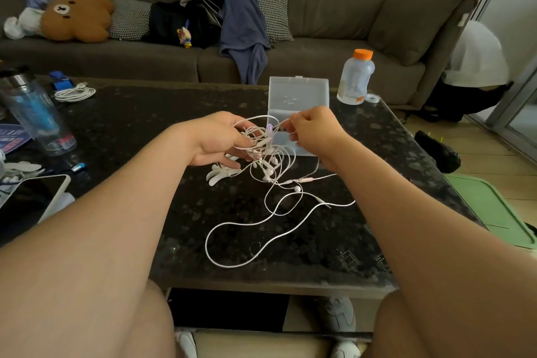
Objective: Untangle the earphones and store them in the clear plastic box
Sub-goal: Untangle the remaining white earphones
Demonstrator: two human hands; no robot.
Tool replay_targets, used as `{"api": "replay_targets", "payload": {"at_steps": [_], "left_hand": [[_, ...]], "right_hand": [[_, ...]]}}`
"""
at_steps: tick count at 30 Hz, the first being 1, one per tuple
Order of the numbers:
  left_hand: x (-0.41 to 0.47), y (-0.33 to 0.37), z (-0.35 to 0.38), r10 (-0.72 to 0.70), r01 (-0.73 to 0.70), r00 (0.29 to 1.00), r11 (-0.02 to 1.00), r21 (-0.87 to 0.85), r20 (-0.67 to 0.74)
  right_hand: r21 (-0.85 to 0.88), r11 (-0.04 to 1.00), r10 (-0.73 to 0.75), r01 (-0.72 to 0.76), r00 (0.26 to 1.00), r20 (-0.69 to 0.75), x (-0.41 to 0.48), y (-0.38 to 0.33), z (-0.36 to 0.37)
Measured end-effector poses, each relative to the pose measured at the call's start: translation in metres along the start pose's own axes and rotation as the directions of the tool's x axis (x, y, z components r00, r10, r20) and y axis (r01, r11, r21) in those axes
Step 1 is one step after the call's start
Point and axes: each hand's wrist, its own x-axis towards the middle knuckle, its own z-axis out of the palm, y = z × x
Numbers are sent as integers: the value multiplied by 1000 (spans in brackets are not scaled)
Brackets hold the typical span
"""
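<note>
Earphones (267, 174): white cords in one dense knot, lifted a little over the middle of the table (139, 125). Several buds and an inline remote hang out of it. One long loose loop lies flat and runs toward the near edge.
Left hand (220, 139): thumb and fingers curled round the knot from the left side. Prob. it works as anchor, so the bundle does not slide when a cord is pulled.
Right hand (311, 131): pinches one single cord at the top of the knot and holds it up and to the right. I think this is to see where that cord passes thru the others.
Hands vs. each other: close, not touching, w/ the knot between them.
Clear plastic box (299, 93): just behind the hands, near the far edge toward the right corner. Lid stands open and nothing seems inside, so it is ready for the earphones. The front part is hidden by the hands.
Stage: untangling, early I judge, as most cords are not yet separated.
Bottle (356, 78): orange cap, at the far right corner, beside the box.
Tumbler (35, 113) & coiled cable (75, 93): left side of the table, well apart from the work.
Sofa (319, 9): behind the far edge, w/ clothes and cushions on it.
</note>
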Motion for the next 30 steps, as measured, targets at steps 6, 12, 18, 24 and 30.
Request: {"api": "replay_targets", "payload": {"at_steps": [6, 12, 18, 24, 30], "left_hand": [[4, -6, -4, 22, -22, 1000, 995, -95, 0], [6, -6, -6, 18, -35, 986, 994, -99, -167], [8, -5, -7, -11, -2, 986, 997, -80, -169], [6, -5, -1, -17, 13, 988, 999, -33, -153], [6, -3, -2, -65, 54, 996, 987, -149, -64]], "right_hand": [[224, 974, 18, -40, 995, 101, -8, -8, 1], [63, 998, 15, -27, 983, 181, -18, -9, -3], [7, 999, -51, 51, 990, 129, -8, -2, 1], [-117, 987, -104, 111, 992, 71, -1, 2, 5], [-201, 964, -168, 174, 985, 45, 0, 2, 5]]}}
